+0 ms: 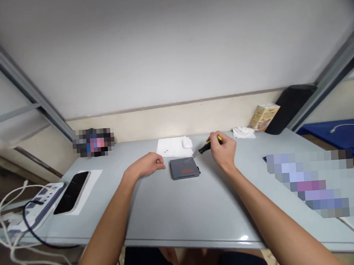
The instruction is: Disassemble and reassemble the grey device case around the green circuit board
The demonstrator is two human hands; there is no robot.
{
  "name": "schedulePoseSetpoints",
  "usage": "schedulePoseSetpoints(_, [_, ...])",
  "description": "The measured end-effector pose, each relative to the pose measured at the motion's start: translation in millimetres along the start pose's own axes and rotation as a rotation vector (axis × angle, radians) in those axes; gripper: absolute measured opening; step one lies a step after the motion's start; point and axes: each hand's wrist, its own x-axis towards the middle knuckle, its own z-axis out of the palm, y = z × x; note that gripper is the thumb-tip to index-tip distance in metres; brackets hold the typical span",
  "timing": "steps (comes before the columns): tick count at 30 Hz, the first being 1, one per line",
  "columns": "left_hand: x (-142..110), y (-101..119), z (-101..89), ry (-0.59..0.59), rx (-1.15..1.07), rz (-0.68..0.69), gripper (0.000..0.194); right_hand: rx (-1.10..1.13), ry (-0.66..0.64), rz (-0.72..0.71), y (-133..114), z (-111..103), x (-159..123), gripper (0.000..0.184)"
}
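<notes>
Your right hand (224, 150) has its grip round a screwdriver (204, 148) slanting over the grey box (181, 170) on the worktop (176, 213), but your left hand (146, 163), curled beside the box (can't tell if it's holding anything), isn't bracing it, so a hard push could make it skid.
</notes>
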Motion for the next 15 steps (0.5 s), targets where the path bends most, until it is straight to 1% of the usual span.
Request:
schedulePoseSetpoints(1, [1, 1, 0.7, 0.027, 0.006, 0.009, 0.033, -0.005, -0.002, 0.001, 0, 0, 0, 0.032])
schedulePoseSetpoints(2, [3, 1, 1.9, 0.078, 0.016, 0.021, 0.033, -0.008, -0.004, 0.001, 1, 1, 0, 0.033])
schedulePoseSetpoints(6, [21, 1, 15.1, 0.428, 0.085, 0.067, 0.025, -0.002, 0.006, 0.002, 0, 3, -1, 0.032])
schedulePoseSetpoints(8, [33, -3, 24.9, 0.528, 0.091, 0.029, 0.022, -0.004, 0.026, 0.017, 0, 4, -1, 0.032])
schedulePoseSetpoints(9, [38, -5, 29.6, 0.561, 0.09, -0.007, 0.021, -0.004, 0.039, 0.03, 1, 5, -1, 0.033])
schedulePoseSetpoints(11, [44, -10, 37.2, 0.59, 0.103, -0.018, 0.021, 0.003, 0.062, 0.061, 5, 6, 1, 0.033])
schedulePoseSetpoints(15, [46, -15, 41.8, 0.597, 0.115, 0.024, 0.023, 0.004, 0.067, 0.1, 15, 6, 6, 0.033])
